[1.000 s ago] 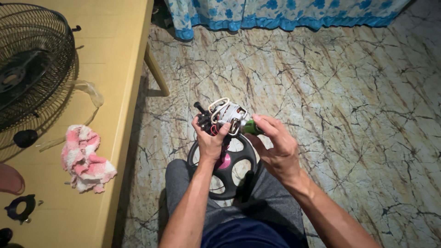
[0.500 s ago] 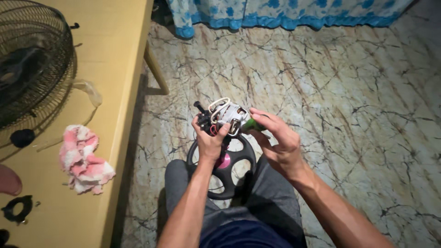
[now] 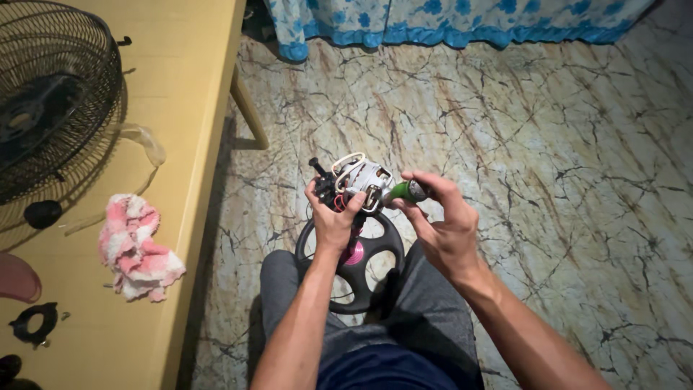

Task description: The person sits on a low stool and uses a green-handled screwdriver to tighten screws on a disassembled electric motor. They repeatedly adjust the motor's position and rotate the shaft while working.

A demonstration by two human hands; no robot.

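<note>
Closest to the camera are the person's knees in grey trousers (image 3: 426, 325), with a black spoked ring (image 3: 361, 271), wheel-shaped with a pink hub in the middle, resting on the lap between them.

Just above that ring, the left hand (image 3: 333, 220) is wrapped around a small fan motor (image 3: 357, 182), fingers curled tight on its lower side, thumb pressed up against the body. The motor looks pretty bare: silvery-white metal housing, a pale loop-shaped bracket on top, black plastic bits and a short black shaft poking out upper left, plus a few red wires peeking out near the thumb. It's held up in the air over the lap, roughly mid-picture, not touching the floor.

The right hand (image 3: 444, 224) comes in from the right, pinching a screwdriver (image 3: 406, 192) with a green handle. Fingers are closed round the handle, and the tip end points into the right side of the motor. Can't really see the tip itself.

Off to the left there's a yellow table (image 3: 195, 108) with a pink and white cloth (image 3: 137, 249) near its edge, a black ring-shaped part (image 3: 32, 323) lower down, and a black fan guard (image 3: 50, 101) further back.

The floor (image 3: 548, 144) is marbled tile, and at the far end hangs a blue flowered fabric (image 3: 447, 18).
</note>
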